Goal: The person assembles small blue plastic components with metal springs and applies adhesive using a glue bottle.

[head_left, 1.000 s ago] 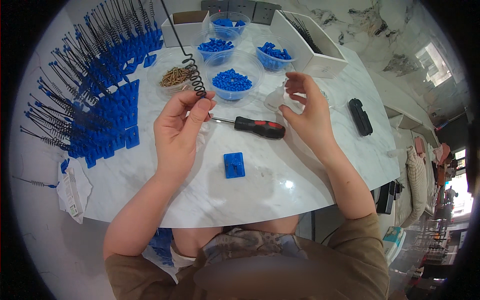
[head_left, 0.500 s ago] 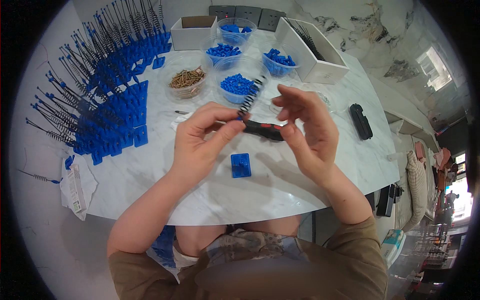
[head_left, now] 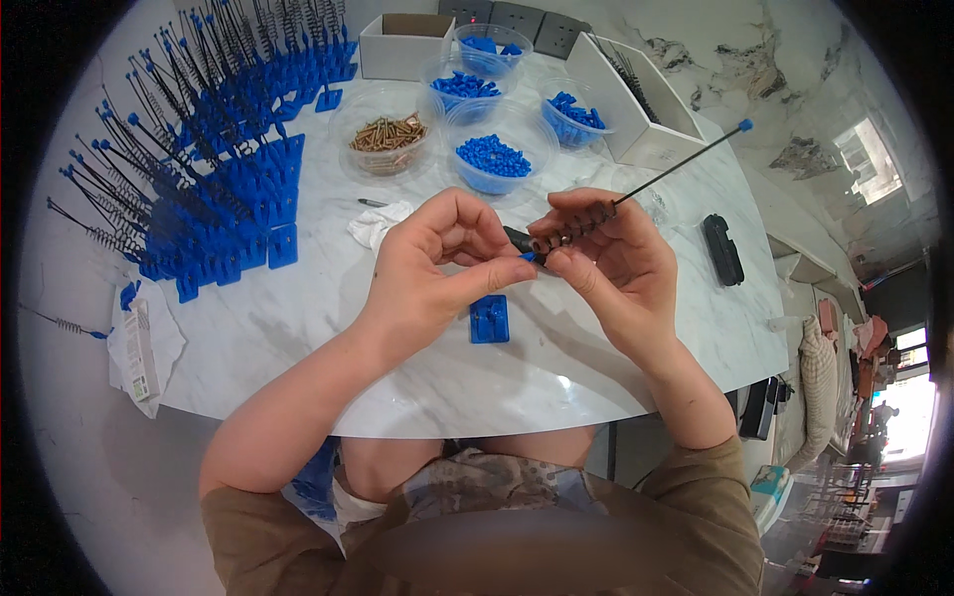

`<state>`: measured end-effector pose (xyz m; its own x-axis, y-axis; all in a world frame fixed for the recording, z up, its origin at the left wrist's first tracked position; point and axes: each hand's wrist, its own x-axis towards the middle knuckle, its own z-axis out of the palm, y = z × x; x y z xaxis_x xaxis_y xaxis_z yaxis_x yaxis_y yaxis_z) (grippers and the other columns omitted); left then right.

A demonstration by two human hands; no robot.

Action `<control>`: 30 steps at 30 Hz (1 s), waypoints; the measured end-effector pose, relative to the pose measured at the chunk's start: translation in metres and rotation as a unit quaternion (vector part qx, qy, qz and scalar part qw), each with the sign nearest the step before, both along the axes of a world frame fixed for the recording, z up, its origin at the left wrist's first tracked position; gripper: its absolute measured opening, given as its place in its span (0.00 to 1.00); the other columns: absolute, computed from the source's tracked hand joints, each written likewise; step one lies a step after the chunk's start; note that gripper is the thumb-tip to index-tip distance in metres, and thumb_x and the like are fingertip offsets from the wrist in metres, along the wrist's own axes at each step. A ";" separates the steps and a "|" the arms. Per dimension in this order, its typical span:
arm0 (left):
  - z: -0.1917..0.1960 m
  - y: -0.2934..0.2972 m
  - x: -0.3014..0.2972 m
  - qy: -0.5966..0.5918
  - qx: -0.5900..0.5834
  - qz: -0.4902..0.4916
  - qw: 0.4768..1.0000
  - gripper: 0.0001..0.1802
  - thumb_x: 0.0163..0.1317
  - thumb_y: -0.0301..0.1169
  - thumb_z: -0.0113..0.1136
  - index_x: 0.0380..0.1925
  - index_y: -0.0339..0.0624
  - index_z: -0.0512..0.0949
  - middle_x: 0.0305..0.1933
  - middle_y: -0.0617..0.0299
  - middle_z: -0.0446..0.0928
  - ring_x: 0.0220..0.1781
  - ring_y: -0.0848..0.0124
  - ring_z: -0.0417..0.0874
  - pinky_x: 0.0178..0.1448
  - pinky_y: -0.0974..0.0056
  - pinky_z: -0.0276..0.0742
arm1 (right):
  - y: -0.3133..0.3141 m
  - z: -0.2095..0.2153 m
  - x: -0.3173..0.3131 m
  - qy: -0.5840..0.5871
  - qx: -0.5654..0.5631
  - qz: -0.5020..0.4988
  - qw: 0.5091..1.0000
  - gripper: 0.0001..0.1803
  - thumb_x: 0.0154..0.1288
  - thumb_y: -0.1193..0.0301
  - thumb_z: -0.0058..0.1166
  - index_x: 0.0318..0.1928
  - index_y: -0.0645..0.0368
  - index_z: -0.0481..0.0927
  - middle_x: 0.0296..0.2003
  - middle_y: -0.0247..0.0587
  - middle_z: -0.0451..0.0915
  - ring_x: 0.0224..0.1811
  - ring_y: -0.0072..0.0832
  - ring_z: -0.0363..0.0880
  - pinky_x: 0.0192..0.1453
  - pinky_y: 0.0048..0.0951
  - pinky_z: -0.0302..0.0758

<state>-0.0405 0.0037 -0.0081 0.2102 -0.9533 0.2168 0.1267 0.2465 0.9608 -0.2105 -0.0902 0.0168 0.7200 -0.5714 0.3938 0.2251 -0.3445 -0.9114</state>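
Between my hands is a black coil spring (head_left: 586, 224) with a thin rod running out to a blue cap at the upper right. My left hand (head_left: 427, 268) pinches the small blue piece (head_left: 529, 257) at the spring's lower end. Curled around the coils, my right hand (head_left: 631, 273) holds the spring between thumb and fingers. A blue square base (head_left: 489, 320) rests on the table just below my left fingers. Behind the fingertips a black tool handle (head_left: 516, 238) lies mostly hidden.
Many blue bases with upright springs (head_left: 224, 204) crowd the left. Clear tubs hold brass-coloured screws (head_left: 388, 133) and small blue parts (head_left: 492, 157). White boxes (head_left: 646, 134) stand at the back. A crumpled tissue (head_left: 380, 224) and a black case (head_left: 722, 250) flank my hands.
The spring has swung from upright to slanting right, and my right hand has closed around its coils. My left hand has moved right with the blue end. The view has shifted slightly.
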 end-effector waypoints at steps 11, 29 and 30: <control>-0.006 0.001 0.002 -0.040 -0.021 0.002 0.999 0.12 0.54 0.21 0.67 0.33 0.41 0.72 0.33 0.68 0.75 0.38 0.80 0.78 0.43 0.75 0.75 | 0.003 -0.006 0.002 0.041 -0.043 0.006 0.998 0.25 0.62 0.84 0.53 0.58 0.67 0.62 0.44 0.45 0.78 0.49 0.29 0.80 0.51 0.28 0.76; 0.012 -0.008 0.023 -0.195 -0.059 0.014 0.979 0.16 0.68 0.35 0.52 0.51 0.38 0.71 0.48 0.60 0.77 0.53 0.72 0.77 0.57 0.68 0.68 | -0.001 -0.026 0.002 -0.069 -0.193 -0.034 0.978 0.27 0.61 0.86 0.51 0.58 0.64 0.57 0.44 0.49 0.74 0.43 0.30 0.79 0.47 0.28 0.75; 0.010 -0.003 0.025 -0.228 -0.045 0.014 0.972 0.18 0.64 0.35 0.55 0.51 0.39 0.71 0.48 0.60 0.77 0.53 0.72 0.77 0.56 0.68 0.68 | -0.001 -0.026 0.002 -0.066 -0.214 -0.036 0.974 0.28 0.61 0.87 0.51 0.59 0.64 0.56 0.45 0.49 0.73 0.43 0.30 0.79 0.46 0.28 0.76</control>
<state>-0.0151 0.0003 0.0022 0.0988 -0.9210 0.3768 -0.3156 0.3301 0.8896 -0.2085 -0.0912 -0.0090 0.6115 -0.3815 0.6932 0.2914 -0.7060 -0.6455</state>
